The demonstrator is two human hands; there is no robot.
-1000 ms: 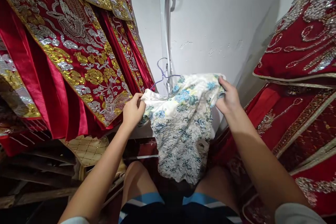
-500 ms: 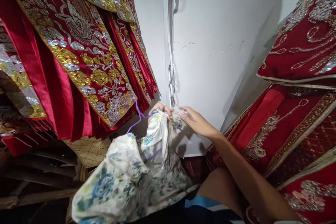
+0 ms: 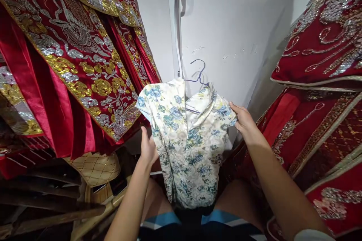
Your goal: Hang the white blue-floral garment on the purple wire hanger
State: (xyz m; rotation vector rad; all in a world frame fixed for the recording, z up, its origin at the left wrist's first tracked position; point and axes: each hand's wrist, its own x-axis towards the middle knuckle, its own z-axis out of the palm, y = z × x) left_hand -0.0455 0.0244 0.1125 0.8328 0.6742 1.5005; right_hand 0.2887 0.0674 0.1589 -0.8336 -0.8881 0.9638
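Note:
A short-sleeved floral top point(image 3: 195, 147), white with blue and green flowers, is spread out in front of me. Through its collar runs a thin purple clothes hanger point(image 3: 200, 77), whose hook points up and hangs on nothing. Pinched between the thumb and fingers of my right hand point(image 3: 243, 118) is the sleeve edge on the right. My left hand point(image 3: 148, 147) is against the top's left side, below the other sleeve. Its thumb stands up, apart from the cloth, while its fingers are partly hidden behind the garment.
Red garments with gold and silver embroidery point(image 3: 93, 56) hang at left. Another beaded red outfit point(image 3: 319, 56) hangs close on the right. A white wall point(image 3: 226, 19) with a dangling pale strap point(image 3: 177, 26) lies ahead. Wooden bars point(image 3: 51, 216) are at lower left.
The bunched top has been opened out, turned upright and faced toward me on its hanger. My hands have moved apart, from together at the cloth to its two sides.

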